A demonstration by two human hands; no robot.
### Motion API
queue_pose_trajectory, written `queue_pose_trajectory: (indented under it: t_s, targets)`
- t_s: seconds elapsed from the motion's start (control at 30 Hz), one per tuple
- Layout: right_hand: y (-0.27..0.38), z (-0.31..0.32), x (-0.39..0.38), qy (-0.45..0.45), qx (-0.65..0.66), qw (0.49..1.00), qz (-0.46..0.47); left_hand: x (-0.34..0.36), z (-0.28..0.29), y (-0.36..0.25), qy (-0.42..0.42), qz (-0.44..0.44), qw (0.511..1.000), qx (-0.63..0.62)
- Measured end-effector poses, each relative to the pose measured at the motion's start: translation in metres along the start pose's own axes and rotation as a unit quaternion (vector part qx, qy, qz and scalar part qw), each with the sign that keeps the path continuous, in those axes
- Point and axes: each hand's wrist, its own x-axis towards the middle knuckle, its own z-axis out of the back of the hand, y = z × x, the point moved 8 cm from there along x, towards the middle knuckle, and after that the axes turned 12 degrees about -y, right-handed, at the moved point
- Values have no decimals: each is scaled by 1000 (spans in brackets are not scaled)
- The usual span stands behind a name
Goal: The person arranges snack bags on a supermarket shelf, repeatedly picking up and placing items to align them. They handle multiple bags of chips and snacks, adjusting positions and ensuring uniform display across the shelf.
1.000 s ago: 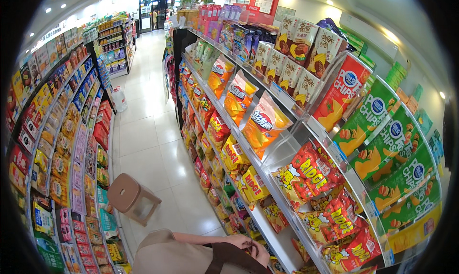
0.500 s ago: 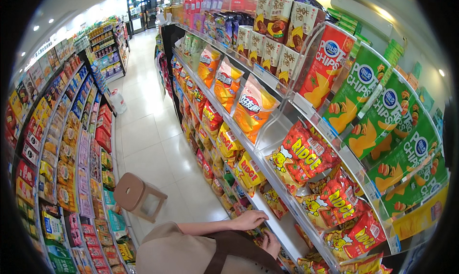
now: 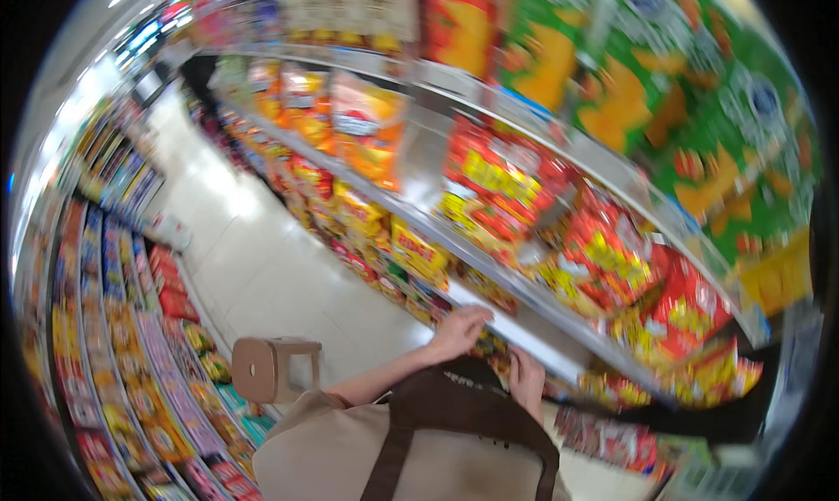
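My left hand (image 3: 461, 333) is at the front edge of a low white shelf (image 3: 546, 348), its fingers stretched loosely forward with nothing in them. Close to the same edge, further right, is my right hand (image 3: 526, 380); its fingers point up toward the shelf, and no item shows in it. Blur hides whether either hand presses on the edge. Above the shelf, a tier holds red chip bags (image 3: 502, 182) with yellow lettering. A yellow chip bag (image 3: 419, 252) sits to the left of the white shelf, and orange chip bags (image 3: 367, 129) stand above it.
Large green chip packs (image 3: 629, 107) fill the top tier. A brown stool (image 3: 255, 370) stands on the aisle floor at my left. Beyond it runs another snack rack (image 3: 131, 352). Packages (image 3: 612, 440) lie low at the right, near a pale basket (image 3: 717, 479).
My view has swung right and down, blurring the picture. Both hands stay by the white shelf edge; the right hand and forearm now show more. Packages at the lower right have come into view.
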Motion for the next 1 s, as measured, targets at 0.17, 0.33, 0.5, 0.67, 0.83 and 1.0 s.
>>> queue_pose_trajectory:
  t_s: [0.17,0.33,0.5,0.67,0.83,1.0]
  targets:
    - [-1,12,1,-60,6,998,-8,9,10,-20,-42,-15,998,42]
    - [3,29,8,-129,8,991,-38,11,9,-29,-75,-52,991,93]
    - [5,13,29,-138,-23,990,-18,17,-3,21,-82,-45,982,166]
    - [-15,-38,55,-11,17,991,-134,40,-12,51,-45,-19,981,186]
    - [-24,-63,65,-69,16,994,-79,50,-10,74,8,112,980,161]
    - [-15,-44,57,-90,34,992,-86,44,-1,44,-18,92,986,138]
